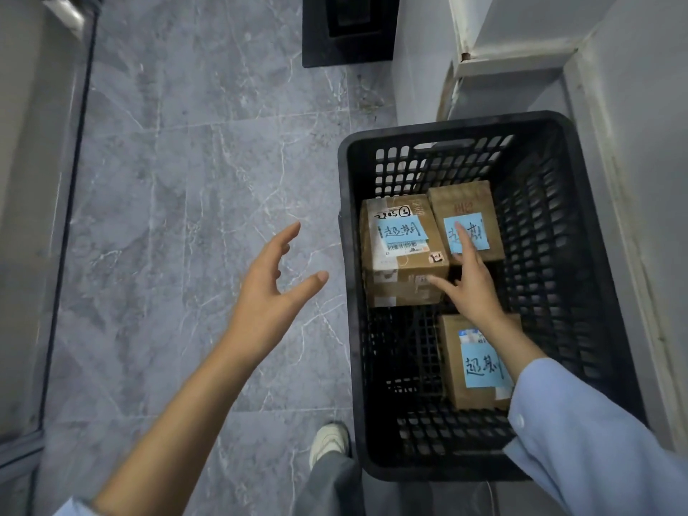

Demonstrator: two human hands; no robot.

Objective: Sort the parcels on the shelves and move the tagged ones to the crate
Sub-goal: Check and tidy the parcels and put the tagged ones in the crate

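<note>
Head: right hand (473, 288) splayed over parcels (417, 264).

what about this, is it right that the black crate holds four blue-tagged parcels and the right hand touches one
Not four: in the head view the black crate holds three blue-tagged parcels, the far-left parcel, far-right parcel and near parcel. The right hand touches one.
</note>
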